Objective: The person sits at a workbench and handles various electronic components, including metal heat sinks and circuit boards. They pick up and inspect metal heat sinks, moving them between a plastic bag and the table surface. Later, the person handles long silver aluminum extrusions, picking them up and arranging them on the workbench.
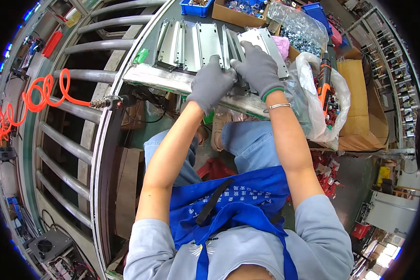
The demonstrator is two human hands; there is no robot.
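Note:
Both my hands wear grey gloves and are close together at the near edge of a workbench. My left hand (212,81) has its fingers curled round the near end of a bent sheet-metal panel (209,42). Beside it, my right hand (258,67) closes on a narrow metal piece (229,44) in the same row, its thumb pointing at the left hand. The palms and most fingertips are hidden. Another flat panel with punched holes (275,51) lies just right of my right hand, and more panels (165,42) lie to the left.
Behind the panels stand a blue bin (196,8) and a cardboard box (240,15) of small parts. An orange-and-black power screwdriver (324,84) rests on a plastic-lined container (303,107) at right. A roller conveyor (100,45) and a coiled orange air hose (46,95) are at left.

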